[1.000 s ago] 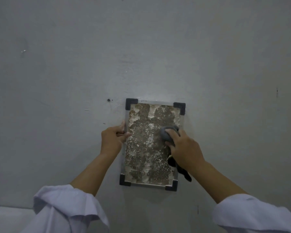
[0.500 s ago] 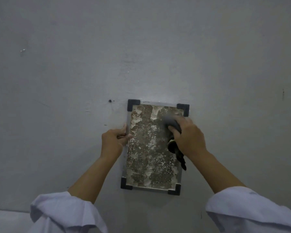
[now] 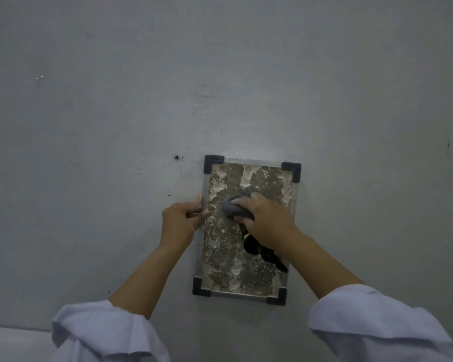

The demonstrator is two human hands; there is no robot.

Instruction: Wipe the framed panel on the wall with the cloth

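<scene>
Grey wall (image 3: 246,87) | mottled framed panel (image 3: 220,246) | right hand (image 3: 268,222) grips cloth (image 3: 234,207) | left hand (image 3: 179,220) grips frame edge

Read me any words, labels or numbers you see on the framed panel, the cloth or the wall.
None: no readable text anywhere. The framed panel shows only mottled brown and white patches, the cloth is plain grey, and the wall has just small marks.

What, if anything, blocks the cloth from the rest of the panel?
Nothing visible. The right hand presses the cloth on the framed panel mid-left. The left hand grips only the left frame edge, its thumb just onto the panel.
</scene>
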